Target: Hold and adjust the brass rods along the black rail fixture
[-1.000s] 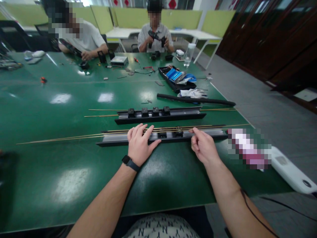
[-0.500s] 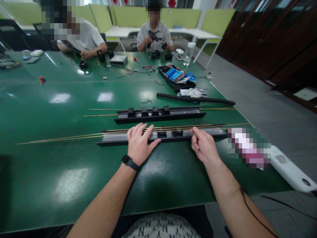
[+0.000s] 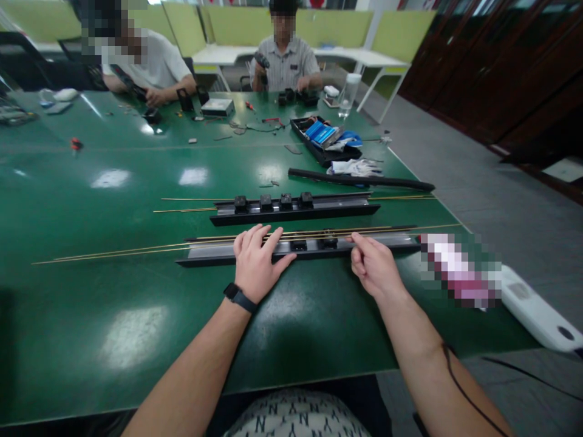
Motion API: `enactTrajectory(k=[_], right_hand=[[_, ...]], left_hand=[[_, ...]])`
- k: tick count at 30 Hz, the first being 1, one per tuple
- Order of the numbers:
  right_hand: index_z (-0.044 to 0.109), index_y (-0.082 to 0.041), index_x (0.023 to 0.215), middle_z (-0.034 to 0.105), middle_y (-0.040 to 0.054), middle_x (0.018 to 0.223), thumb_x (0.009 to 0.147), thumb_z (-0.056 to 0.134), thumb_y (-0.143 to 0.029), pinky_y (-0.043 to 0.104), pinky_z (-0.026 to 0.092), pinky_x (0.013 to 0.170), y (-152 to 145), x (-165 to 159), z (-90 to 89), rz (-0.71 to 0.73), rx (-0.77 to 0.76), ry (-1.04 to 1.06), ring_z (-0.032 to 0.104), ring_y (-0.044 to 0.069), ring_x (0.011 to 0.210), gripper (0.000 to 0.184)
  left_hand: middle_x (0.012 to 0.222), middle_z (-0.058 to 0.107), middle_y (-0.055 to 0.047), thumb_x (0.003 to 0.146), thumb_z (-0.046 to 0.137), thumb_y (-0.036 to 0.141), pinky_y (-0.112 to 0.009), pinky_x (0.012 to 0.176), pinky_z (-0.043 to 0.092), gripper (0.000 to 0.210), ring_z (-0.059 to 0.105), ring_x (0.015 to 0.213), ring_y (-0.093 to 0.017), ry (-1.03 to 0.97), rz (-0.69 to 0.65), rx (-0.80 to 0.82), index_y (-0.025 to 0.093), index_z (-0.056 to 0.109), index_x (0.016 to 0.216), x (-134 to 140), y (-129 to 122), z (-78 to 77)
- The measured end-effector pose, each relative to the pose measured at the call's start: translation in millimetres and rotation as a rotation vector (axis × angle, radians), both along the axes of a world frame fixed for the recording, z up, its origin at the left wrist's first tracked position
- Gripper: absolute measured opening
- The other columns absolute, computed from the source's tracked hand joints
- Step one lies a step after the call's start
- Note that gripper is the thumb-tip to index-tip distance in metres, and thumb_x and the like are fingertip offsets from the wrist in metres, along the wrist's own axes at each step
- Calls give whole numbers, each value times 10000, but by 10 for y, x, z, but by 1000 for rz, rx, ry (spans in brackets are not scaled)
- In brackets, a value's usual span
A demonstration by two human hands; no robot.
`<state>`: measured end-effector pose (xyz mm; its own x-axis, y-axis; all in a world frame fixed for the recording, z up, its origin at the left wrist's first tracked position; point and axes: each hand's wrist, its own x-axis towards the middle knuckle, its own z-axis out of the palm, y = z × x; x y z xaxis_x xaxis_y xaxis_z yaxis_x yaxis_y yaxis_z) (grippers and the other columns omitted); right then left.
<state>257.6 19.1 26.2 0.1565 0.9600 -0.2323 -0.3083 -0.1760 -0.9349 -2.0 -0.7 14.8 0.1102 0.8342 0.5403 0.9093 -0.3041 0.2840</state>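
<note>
A black metal channel with a grey inside lies crosswise in front of me, with small black blocks set in it. Thin brass rods run along the channel and stick out past both its ends. Spread flat over the rods and the channel's left half is my left hand; what lies under its palm is hidden. Thumb and index finger of my right hand are pinched together on a brass rod at the channel's right half, the other fingers curled in.
Behind it lies a second channel with several black blocks and brass rods. Farther back are a black tube, white gloves and a black tray. A white device rests at right. Two people sit across the green table.
My right hand has shifted very slightly left; my left hand stays in place. Across the table, one person has moved the power drill to the left and lowered the other hand to the black parts.
</note>
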Motion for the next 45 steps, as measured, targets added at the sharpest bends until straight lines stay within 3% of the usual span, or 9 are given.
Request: enactTrajectory(k=[45], right_hand=[[690,-152,869,517,-61,462,778,838,-461,161,195,281,-3,-17,6,22,-12,11,312,41,293,354]], left_hand=[[1343,644,-122,881,696,567,-522,1152,304,552,520,1345,-328,-4,-3,-4,266,637,1341,1,-1,8]])
